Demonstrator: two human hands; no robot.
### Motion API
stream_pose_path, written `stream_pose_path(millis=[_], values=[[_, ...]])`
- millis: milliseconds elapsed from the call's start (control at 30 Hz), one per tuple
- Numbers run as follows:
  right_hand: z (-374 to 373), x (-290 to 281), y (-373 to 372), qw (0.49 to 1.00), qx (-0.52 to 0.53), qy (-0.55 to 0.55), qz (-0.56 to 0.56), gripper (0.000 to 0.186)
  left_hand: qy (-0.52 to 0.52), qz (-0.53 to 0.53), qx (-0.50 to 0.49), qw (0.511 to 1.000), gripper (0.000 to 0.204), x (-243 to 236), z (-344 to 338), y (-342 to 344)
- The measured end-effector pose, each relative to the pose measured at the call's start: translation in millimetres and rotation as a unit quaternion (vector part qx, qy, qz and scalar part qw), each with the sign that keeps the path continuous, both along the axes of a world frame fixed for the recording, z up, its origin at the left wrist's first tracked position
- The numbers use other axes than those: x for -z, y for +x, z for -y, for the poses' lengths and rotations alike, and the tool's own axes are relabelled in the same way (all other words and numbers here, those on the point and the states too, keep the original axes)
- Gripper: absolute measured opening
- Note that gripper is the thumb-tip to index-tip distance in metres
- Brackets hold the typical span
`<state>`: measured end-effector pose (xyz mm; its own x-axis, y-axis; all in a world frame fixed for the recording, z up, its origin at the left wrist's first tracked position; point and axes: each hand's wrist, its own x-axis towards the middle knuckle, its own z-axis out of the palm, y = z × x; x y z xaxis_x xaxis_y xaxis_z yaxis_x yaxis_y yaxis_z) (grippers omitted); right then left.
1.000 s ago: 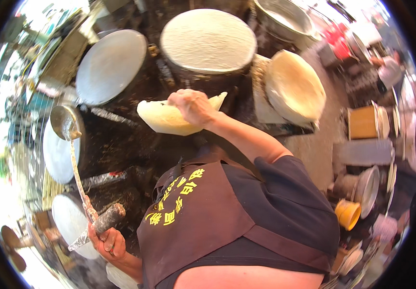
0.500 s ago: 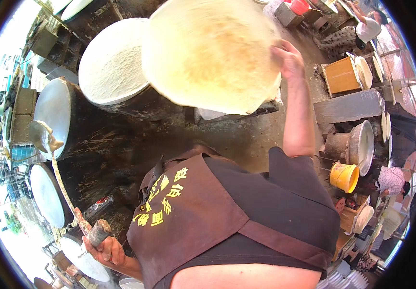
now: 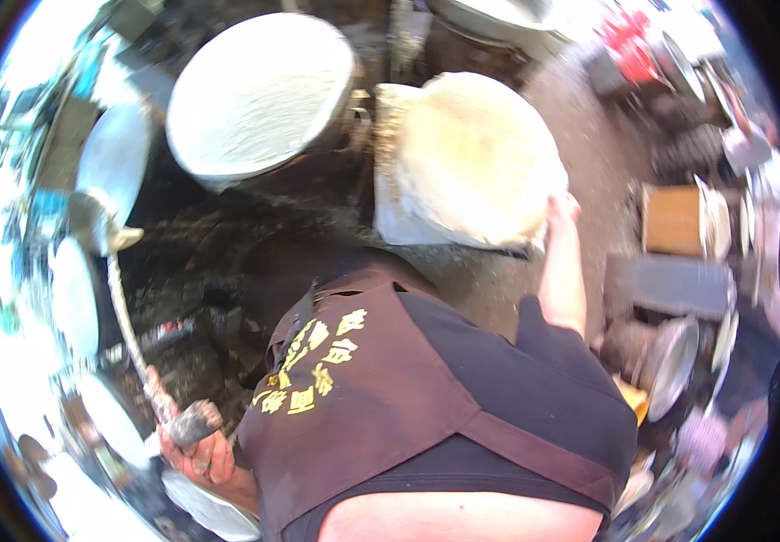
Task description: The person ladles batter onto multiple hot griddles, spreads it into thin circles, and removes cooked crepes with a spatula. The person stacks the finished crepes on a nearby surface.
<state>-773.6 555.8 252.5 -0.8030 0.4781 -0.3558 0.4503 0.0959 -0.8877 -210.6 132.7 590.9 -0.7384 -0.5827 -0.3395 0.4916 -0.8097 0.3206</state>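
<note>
My left hand (image 3: 200, 456) is closed round the long, batter-smeared handle of a ladle (image 3: 92, 221), whose bowl hangs out over the round plates at the left. A short dark stub (image 3: 196, 422) sticks up from the same grip; its kind is unclear. My right hand (image 3: 562, 210), blurred, is at the right edge of a large round flatbread (image 3: 480, 154), its fingers seeming closed on the rim. The flatbread lies on a pale square stack (image 3: 388, 163). Left of it stands a round griddle (image 3: 263, 99) coated with white batter.
Pale round plates (image 3: 114, 163) line the left side. A metal basin (image 3: 507, 14) is at the top. Toward the right are red bags (image 3: 629, 50), an orange-brown box (image 3: 672, 219), a grey slab (image 3: 670, 285), a round pot (image 3: 670, 366) and several people, blurred.
The flatbread, raised in my right hand before, has come down onto the square stack. My right hand has lowered with it. My left hand still grips the ladle, and the view has shifted.
</note>
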Motion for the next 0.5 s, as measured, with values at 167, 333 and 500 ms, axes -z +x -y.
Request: stream_pose_path(millis=[167, 333, 500], values=[[-27.9, 32.2, -39.6, 0.955, -0.066, 0.288, -0.019, 0.035, 0.09, 0.015, -0.183, 0.979, 0.046, -5.2, -45.5, 6.1], [131.7, -74.6, -64.2, 0.833, -0.265, 0.355, -0.331, 0.039, 0.113, 0.003, -0.283, 0.952, 0.036, -4.0, -101.8, 41.2], [408.7, -210.3, 197.2, 0.625, -0.727, -0.09, -0.27, 0.031, 0.084, 0.22, -0.323, 0.917, 0.028, 4.7, -121.4, 58.0]])
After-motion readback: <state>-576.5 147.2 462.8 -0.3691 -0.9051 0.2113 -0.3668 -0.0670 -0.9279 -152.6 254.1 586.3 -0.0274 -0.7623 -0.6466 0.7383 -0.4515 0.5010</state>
